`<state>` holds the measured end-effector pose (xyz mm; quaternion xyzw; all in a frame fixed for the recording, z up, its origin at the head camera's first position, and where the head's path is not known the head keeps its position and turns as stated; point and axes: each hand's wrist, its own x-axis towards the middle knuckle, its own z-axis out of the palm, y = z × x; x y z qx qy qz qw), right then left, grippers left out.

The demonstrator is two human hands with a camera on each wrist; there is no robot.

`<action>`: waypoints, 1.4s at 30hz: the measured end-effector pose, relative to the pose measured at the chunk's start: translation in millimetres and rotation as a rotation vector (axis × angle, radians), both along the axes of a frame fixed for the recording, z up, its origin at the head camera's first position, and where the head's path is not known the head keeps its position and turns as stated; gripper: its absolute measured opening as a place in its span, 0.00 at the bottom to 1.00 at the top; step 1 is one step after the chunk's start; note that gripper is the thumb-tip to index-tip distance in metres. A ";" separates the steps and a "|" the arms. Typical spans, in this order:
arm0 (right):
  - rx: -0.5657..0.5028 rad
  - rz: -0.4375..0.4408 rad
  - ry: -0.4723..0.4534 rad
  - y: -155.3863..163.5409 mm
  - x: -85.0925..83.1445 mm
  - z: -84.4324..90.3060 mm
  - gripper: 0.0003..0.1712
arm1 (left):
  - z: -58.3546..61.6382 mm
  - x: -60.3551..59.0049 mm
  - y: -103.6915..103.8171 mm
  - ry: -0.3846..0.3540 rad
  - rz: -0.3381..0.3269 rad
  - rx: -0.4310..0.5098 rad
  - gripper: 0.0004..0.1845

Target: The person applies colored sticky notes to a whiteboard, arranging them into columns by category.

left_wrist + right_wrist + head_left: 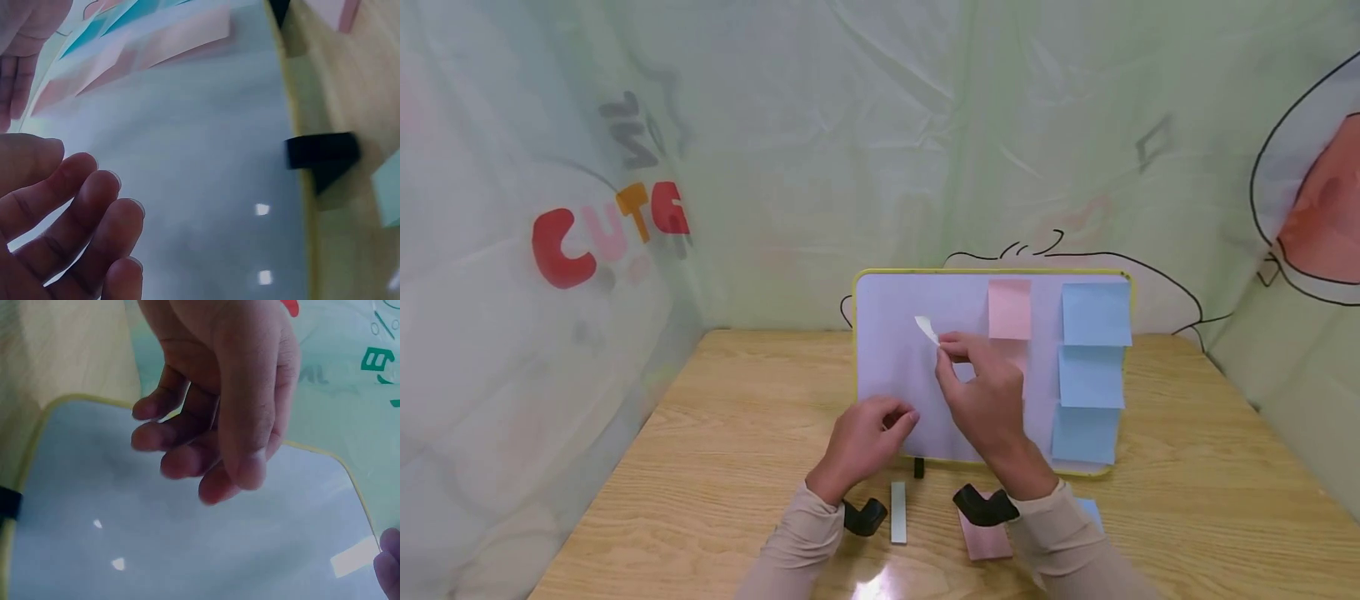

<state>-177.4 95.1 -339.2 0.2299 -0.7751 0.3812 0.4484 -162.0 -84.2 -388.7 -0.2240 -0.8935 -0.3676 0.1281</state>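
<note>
**Desk surface and what sits on it**

Light wood-grain desk (pixel 715 467), pushed up to a plastic-draped wall at its far edge. A yellow-rimmed whiteboard (pixel 895 375) stands propped near the far edge, a small black foot (pixel 918 468) at its base. Toward the near edge lie a grey bar (pixel 898 512), a pink sticky pad (pixel 985 540) and a blue pad (pixel 1091 512), partly hidden by a sleeve.

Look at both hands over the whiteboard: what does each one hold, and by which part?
The right hand pinches a small white paper slip by its lower end, between thumb and fingertips. The left hand holds nothing.
</note>
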 end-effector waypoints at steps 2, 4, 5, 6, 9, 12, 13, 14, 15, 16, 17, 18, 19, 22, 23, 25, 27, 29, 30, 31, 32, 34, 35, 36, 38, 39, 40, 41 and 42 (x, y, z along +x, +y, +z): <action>0.021 -0.012 0.037 -1.3 -4.3 5.3 0.06 | 4.7 -3.9 -0.4 0.008 0.008 -0.007 0.07; 0.047 -0.027 0.073 -2.3 -7.7 9.5 0.08 | 9.7 -7.3 -1.0 0.009 0.016 -0.014 0.08; 0.060 -0.033 0.091 -2.7 -9.1 11.1 0.08 | 12.2 -8.8 -1.2 0.008 0.019 -0.014 0.08; 0.074 -0.042 0.107 -3.0 -10.7 12.0 0.09 | 14.6 -10.1 -1.5 0.005 0.023 -0.015 0.08; 0.114 -0.061 0.146 -3.2 -14.3 13.9 0.11 | 22.3 -13.4 -2.2 0.007 0.033 -0.014 0.08; 0.145 -0.076 0.175 -2.9 -18.1 14.7 0.11 | 31.0 -16.9 -2.7 0.022 0.041 -0.017 0.08; 0.152 -0.080 0.180 -2.9 -19.2 15.0 0.11 | 34.1 -18.1 -2.9 0.027 0.043 -0.015 0.09; 0.159 -0.084 0.185 -2.9 -20.3 15.3 0.10 | 37.5 -19.4 -3.1 0.033 0.047 -0.014 0.09; 0.165 -0.085 0.188 -3.0 -21.4 15.5 0.09 | 40.7 -20.7 -3.4 0.037 0.050 -0.013 0.09; 0.169 -0.085 0.191 -3.2 -22.5 15.5 0.08 | 43.8 -22.1 -3.6 0.039 0.054 -0.011 0.09; 0.175 -0.086 0.192 -3.3 -23.6 15.5 0.07 | 47.1 -23.5 -3.9 0.041 0.057 -0.005 0.10; 0.180 -0.084 0.192 -3.6 -24.7 15.2 0.06 | 50.0 -25.0 -4.1 0.045 0.060 -0.001 0.10; 0.185 -0.081 0.194 -3.8 -25.7 14.9 0.06 | 52.7 -26.6 -4.3 0.050 0.062 0.005 0.10; 0.203 -0.079 0.202 -4.7 -28.6 13.9 0.05 | 59.9 -31.0 -4.2 0.065 0.072 0.012 0.11; 0.212 -0.081 0.204 -5.0 -29.3 13.9 0.04 | 62.0 -32.3 -4.0 0.072 0.074 0.014 0.11; 0.217 -0.084 0.211 -5.7 -30.5 14.1 0.04 | 65.4 -34.5 -3.1 0.083 0.083 0.014 0.11; 0.219 -0.093 0.217 -6.1 -31.4 15.1 0.04 | 67.9 -36.0 -1.7 0.087 0.097 0.012 0.11; 0.224 -0.100 0.217 -6.4 -31.7 16.5 0.04 | 69.7 -37.4 -0.4 0.091 0.108 0.019 0.11; 0.226 -0.103 0.216 -6.5 -32.0 16.9 0.04 | 70.2 -38.0 0.2 0.091 0.114 0.024 0.11; 0.229 -0.106 0.214 -6.4 -32.6 17.1 0.04 | 70.6 -38.7 0.7 0.093 0.118 0.029 0.11; 0.234 -0.107 0.213 -6.4 -33.1 17.1 0.03 | 70.9 -39.3 1.1 0.096 0.121 0.034 0.11; 0.243 -0.111 0.209 -6.4 -34.5 16.3 0.03 | 71.2 -40.5 2.0 0.106 0.121 0.043 0.10; 0.245 -0.114 0.209 -6.4 -35.4 15.5 0.03 | 71.0 -41.1 2.5 0.112 0.118 0.047 0.10; 0.251 -0.118 0.211 -6.4 -36.4 14.6 0.03 | 71.0 -41.5 3.1 0.116 0.117 0.049 0.10; 0.259 -0.122 0.214 -6.6 -38.1 12.7 0.03 | 71.1 -41.9 4.3 0.122 0.114 0.055 0.10; 0.260 -0.123 0.217 -7.0 -39.1 11.8 0.03 | 71.0 -42.0 4.8 0.123 0.113 0.058 0.10; 0.264 -0.122 0.218 -7.3 -39.9 11.1 0.03 | 70.9 -42.1 5.2 0.123 0.112 0.061 0.10; 0.268 -0.121 0.218 -7.6 -40.8 10.3 0.04 | 70.8 -42.2 5.6 0.123 0.113 0.063 0.10; 0.272 -0.122 0.216 -8.0 -41.5 9.8 0.04 | 70.7 -42.2 5.9 0.123 0.114 0.066 0.09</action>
